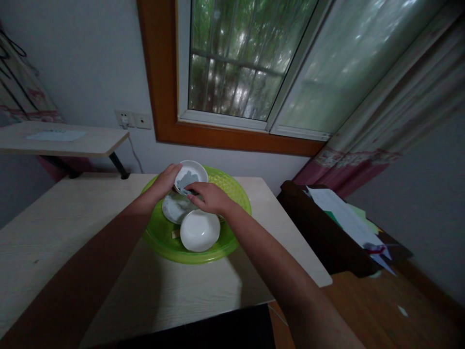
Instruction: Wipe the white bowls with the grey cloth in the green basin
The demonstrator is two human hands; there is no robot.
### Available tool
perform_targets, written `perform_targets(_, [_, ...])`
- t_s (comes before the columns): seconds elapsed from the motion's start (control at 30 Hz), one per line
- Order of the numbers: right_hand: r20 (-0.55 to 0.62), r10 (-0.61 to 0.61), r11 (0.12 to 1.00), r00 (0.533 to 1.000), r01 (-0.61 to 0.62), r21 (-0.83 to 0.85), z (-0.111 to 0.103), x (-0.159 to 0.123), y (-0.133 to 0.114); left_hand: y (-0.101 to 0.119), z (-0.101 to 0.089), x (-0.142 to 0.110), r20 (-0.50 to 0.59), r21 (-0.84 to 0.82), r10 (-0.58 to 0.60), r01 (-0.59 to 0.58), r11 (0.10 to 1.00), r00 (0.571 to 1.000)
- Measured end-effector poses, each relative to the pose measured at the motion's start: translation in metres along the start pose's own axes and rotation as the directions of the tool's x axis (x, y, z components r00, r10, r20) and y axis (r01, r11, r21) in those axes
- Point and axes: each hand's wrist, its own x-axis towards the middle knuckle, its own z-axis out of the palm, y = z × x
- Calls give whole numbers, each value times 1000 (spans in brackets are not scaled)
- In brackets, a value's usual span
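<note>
1. Our left hand grips the rim of a small white dish at its left side; the dish is tilted, its hollow facing us, above the far part of a green tray.
2. Our right hand pinches a grey cloth at the dish's near edge; part of the cloth lies against the inner face.
3. Below the dish we see a plate in the tray, partly covered by our right hand and a white bowl; the bowl sits nearest us, tilted.
4. Just left of the bowl we find a small light-brown piece; we cannot tell what it is.
5. The tray rests on a pale counter; a raised shelf stands at the left, a window beyond.
</note>
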Motion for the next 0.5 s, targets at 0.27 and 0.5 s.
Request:
perform_targets(0.27, [96, -81, 994, 992, 87, -64, 8, 1, -3, 2, -1, 1, -6, 111, 30, -29, 993, 1000])
perform_targets(0.5, [44, -117, 980, 992, 122, -159, 18, 3, 3, 3, 4, 0, 35, 64, 45, -47, 997, 998])
